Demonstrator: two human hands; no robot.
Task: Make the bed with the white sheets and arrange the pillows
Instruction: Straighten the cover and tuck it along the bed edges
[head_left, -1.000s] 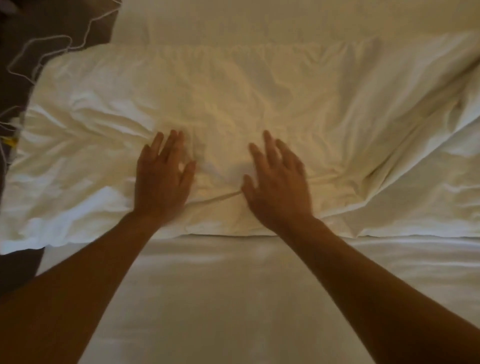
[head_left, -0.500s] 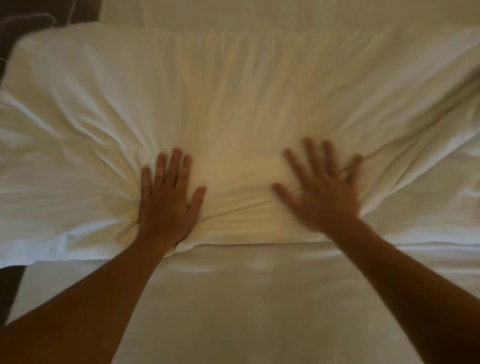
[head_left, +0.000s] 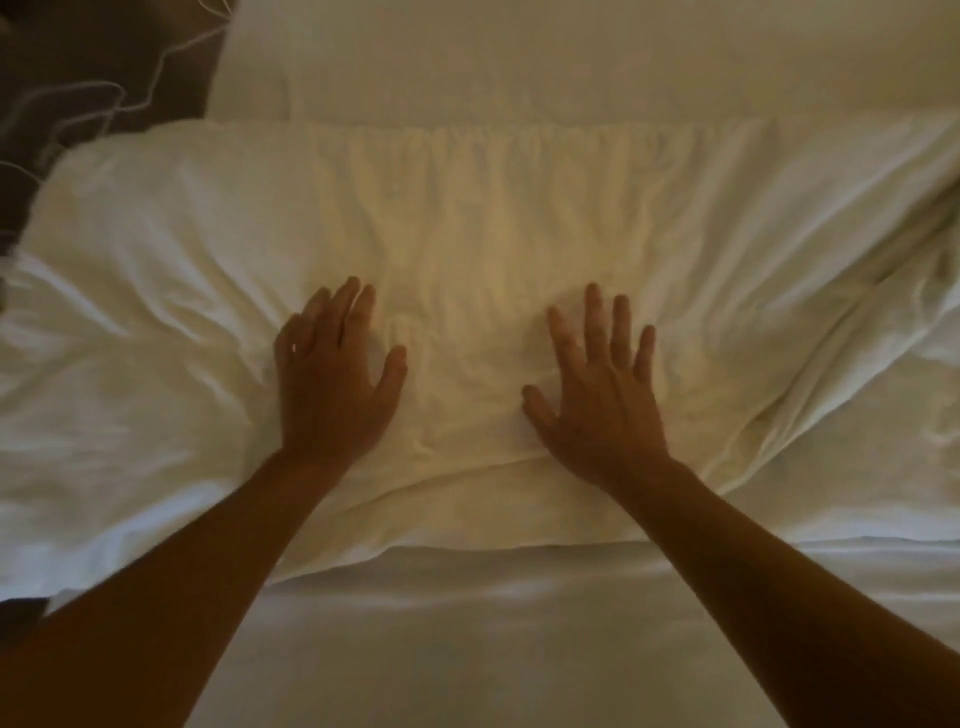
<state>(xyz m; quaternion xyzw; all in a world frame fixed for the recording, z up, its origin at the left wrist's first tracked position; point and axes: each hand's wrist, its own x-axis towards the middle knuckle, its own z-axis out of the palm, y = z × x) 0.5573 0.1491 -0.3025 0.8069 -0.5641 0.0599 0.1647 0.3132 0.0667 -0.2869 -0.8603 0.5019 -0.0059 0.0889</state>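
Left hand (head_left: 332, 384) and right hand (head_left: 597, 400), fingers straight, press flat on wrinkled white pillow (head_left: 493, 249).

Pillow (head_left: 467, 208): white, plain, warm cream-yellow cast at centre. Sheet (head_left: 467, 649): white, plain, greyish in shadow. Surface (head_left: 67, 47) at upper left: dark brown, crossed by thin white squiggly lines (head_left: 106, 101).

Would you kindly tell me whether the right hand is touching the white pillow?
Touching. The head view shows the right hand spread flat, palm down, on the white pillow, with creases in the fabric running out from under it.
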